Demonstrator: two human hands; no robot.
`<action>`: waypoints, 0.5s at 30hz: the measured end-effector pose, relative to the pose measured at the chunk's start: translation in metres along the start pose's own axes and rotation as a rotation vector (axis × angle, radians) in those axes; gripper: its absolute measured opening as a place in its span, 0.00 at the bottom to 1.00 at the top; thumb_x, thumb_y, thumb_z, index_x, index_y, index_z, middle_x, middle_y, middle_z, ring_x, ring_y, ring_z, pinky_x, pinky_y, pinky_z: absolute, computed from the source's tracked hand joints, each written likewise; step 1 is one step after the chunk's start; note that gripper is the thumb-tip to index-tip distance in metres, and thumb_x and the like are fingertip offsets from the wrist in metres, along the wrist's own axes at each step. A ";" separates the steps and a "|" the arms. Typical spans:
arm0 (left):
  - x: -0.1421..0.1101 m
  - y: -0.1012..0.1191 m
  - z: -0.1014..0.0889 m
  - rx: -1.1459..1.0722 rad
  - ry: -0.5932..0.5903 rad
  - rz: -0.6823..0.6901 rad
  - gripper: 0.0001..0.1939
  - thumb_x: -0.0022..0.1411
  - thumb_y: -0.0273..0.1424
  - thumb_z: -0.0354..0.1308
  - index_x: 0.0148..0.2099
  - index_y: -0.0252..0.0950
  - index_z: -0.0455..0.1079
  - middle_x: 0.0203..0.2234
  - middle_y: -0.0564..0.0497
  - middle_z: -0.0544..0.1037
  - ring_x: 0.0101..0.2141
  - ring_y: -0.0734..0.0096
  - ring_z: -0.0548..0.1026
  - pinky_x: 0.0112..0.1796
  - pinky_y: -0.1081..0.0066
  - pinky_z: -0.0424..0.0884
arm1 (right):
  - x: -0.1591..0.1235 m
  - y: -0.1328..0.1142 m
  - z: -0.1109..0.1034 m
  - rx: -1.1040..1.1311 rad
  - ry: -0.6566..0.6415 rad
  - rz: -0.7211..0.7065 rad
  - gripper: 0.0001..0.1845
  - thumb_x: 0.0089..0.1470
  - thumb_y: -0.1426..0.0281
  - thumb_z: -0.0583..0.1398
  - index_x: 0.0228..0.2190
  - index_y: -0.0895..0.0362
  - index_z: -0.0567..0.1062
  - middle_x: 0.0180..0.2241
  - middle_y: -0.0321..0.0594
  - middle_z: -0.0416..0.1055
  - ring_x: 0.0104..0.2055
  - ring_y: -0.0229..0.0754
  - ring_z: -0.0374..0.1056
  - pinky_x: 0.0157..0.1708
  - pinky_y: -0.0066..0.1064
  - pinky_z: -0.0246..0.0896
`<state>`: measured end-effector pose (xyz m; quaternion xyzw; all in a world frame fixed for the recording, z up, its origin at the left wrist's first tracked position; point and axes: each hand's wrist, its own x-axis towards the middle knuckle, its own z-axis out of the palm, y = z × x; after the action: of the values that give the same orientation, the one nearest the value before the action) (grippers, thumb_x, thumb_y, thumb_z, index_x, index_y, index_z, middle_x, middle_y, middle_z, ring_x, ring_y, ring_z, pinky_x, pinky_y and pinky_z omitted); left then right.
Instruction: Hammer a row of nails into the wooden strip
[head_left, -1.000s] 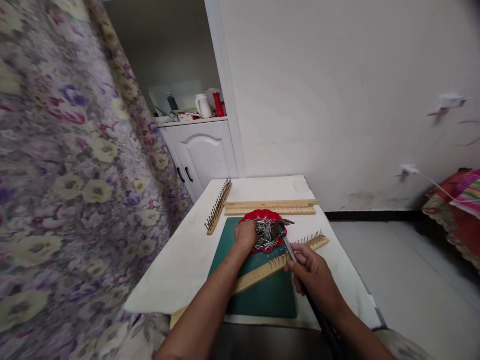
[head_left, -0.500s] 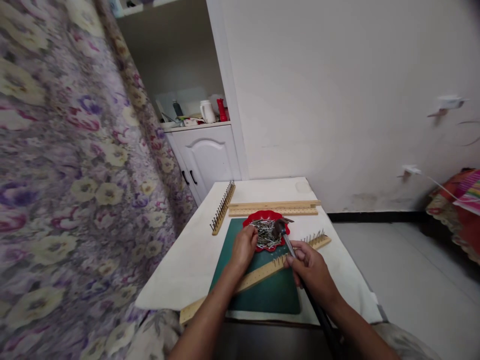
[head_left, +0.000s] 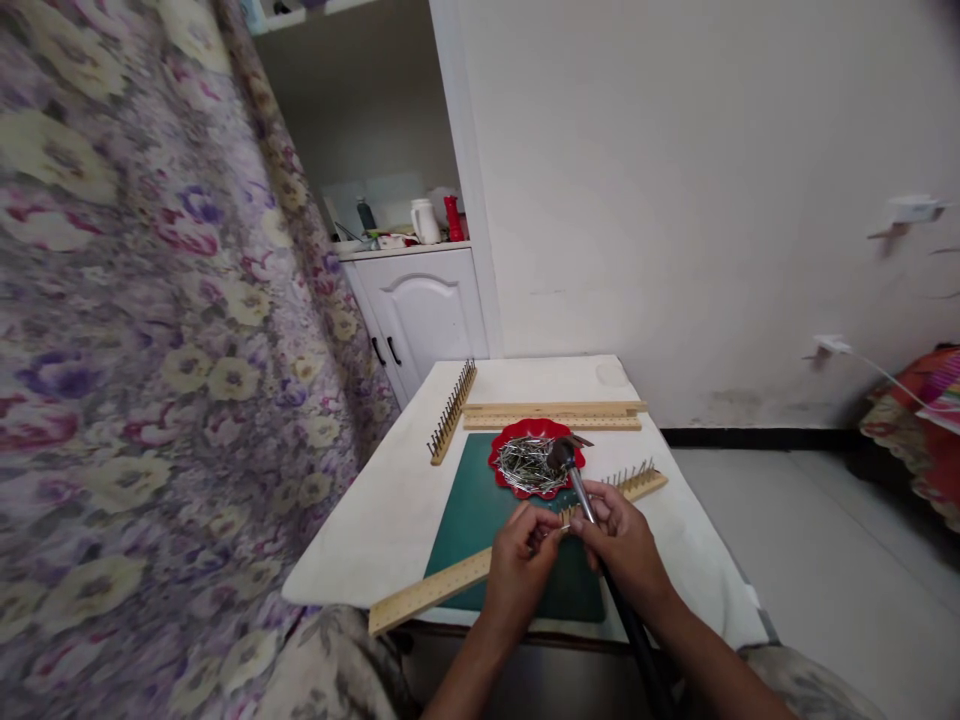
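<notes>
Currently, the right hand [head_left: 619, 540] is clamping the metal-necked, black-handled hammer [head_left: 581, 490]; the left hand [head_left: 521, 560] is pinching a thin silver nail [head_left: 564, 528].

White table [head_left: 375, 535]: room left of the green mat [head_left: 471, 500].
Far-left strip [head_left: 451, 425]: upright nails [head_left: 442, 418] obstruct low crossing.
Red bowl [head_left: 498, 474]: hammer [head_left: 579, 486] blocks right side.

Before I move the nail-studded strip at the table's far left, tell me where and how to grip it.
Pinch the nail-studded strip by its long wooden edges at the near end, coming in low from the front. Nails stand in a row along its top, so a grip from above would likely meet them; the narrow bar shape should suit a pinch.
</notes>
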<state>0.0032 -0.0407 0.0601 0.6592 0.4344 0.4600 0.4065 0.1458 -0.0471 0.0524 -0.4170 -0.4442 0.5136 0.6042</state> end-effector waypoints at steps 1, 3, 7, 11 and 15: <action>-0.001 -0.003 0.002 -0.101 0.013 -0.051 0.05 0.54 0.31 0.58 0.31 0.34 0.70 0.24 0.54 0.69 0.26 0.76 0.66 0.28 0.77 0.61 | 0.000 -0.001 0.000 0.023 -0.004 0.003 0.22 0.45 0.67 0.64 0.42 0.57 0.66 0.22 0.27 0.67 0.11 0.27 0.54 0.10 0.20 0.47; -0.003 -0.011 0.007 -0.326 0.055 -0.152 0.08 0.52 0.32 0.61 0.34 0.34 0.70 0.24 0.54 0.72 0.26 0.75 0.68 0.30 0.76 0.63 | -0.001 -0.003 0.000 0.067 -0.009 0.006 0.22 0.45 0.65 0.65 0.42 0.57 0.67 0.21 0.27 0.67 0.11 0.27 0.54 0.10 0.20 0.47; -0.007 -0.021 0.018 -0.607 0.154 -0.229 0.09 0.50 0.31 0.63 0.33 0.33 0.70 0.23 0.52 0.76 0.26 0.76 0.71 0.32 0.75 0.65 | 0.000 -0.005 0.001 0.116 -0.024 0.017 0.22 0.44 0.65 0.66 0.40 0.58 0.67 0.19 0.27 0.68 0.10 0.27 0.55 0.10 0.19 0.49; -0.010 -0.022 0.023 -0.677 0.179 -0.227 0.08 0.50 0.29 0.64 0.33 0.32 0.71 0.23 0.52 0.77 0.26 0.75 0.72 0.33 0.75 0.66 | 0.000 -0.002 0.003 0.135 -0.046 0.029 0.23 0.44 0.65 0.66 0.41 0.59 0.67 0.20 0.29 0.70 0.10 0.26 0.55 0.10 0.18 0.48; -0.010 -0.020 0.022 -0.661 0.189 -0.192 0.07 0.51 0.30 0.63 0.32 0.32 0.71 0.23 0.52 0.76 0.27 0.75 0.71 0.34 0.74 0.66 | -0.003 0.000 0.004 0.129 -0.052 0.034 0.21 0.45 0.66 0.65 0.41 0.59 0.67 0.20 0.29 0.70 0.11 0.26 0.54 0.10 0.18 0.47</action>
<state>0.0186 -0.0478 0.0334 0.4025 0.3579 0.5943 0.5973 0.1414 -0.0494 0.0528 -0.3715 -0.4184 0.5620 0.6092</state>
